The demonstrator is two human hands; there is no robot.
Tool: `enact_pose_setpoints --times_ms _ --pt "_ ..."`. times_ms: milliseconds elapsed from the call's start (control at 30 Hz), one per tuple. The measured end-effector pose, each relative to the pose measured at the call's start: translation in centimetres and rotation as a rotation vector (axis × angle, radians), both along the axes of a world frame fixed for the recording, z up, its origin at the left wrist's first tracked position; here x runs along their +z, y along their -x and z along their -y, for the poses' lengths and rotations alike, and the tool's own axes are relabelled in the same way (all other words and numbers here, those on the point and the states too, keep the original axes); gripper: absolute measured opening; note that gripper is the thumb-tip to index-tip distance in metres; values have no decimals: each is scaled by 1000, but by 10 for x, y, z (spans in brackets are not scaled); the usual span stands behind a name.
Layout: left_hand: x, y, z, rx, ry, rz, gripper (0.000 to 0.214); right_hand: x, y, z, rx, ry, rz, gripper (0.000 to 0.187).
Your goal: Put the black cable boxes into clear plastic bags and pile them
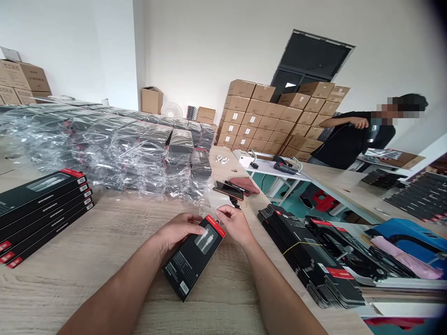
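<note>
One black box (193,257) with a red end, held tilted just above the worktop (104,260), low centre of view. Two hands on it: left hand (179,231) grip clenched around the upper left edge, right hand (234,224) grip pinching the red top corner. Upward side has one clear window showing a white cable. Left of the arms, one stack of boxes (42,209), about six high, same black with red ends, lying flat. Right, one slumped pile of flat black sleeves (307,265), too many to count. Behind the hands, one phone (227,190), one pen (237,186) on one reddish cloth (248,185). Further back, rows of plastic-wrapped bundles (139,149), dozens, uncountable. Far wall: cartons (275,122) stacked about six rows high, one fan (172,110). One other person (349,139) stands at a second table (335,181), well apart
</note>
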State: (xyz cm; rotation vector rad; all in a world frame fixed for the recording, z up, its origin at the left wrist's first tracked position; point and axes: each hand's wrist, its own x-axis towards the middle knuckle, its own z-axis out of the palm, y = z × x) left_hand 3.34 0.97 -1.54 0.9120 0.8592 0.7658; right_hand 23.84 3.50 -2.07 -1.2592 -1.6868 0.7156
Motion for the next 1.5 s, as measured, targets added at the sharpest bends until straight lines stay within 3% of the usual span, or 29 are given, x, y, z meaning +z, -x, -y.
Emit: enact_pose_setpoints --times_ms 267,400,567,700,800,900,1100,1500 --pt "-7 -8 -1 198 -263 -191 62 6 5 9 -88 -146 223 28" --pt "-7 -11 -1 193 -297 -168 59 9 8 13 -96 -240 332 26" --pt "-8 -10 -3 125 -462 -234 38 8 9 13 -83 -300 375 17" --pt "-10 -10 -4 148 -548 -324 34 5 7 10 -256 -231 435 15" --pt "-12 -12 -4 143 -512 -319 37 2 1 5 -353 -65 429 11" --pt "-14 -17 -4 146 -446 -294 38 0 -5 1 -308 2 320 15" --pt "-14 -22 -5 259 -452 -292 42 3 -5 4 -217 -75 325 11" --pt "-14 -25 -5 396 -458 -258 37 13 7 12 -229 -199 362 13"
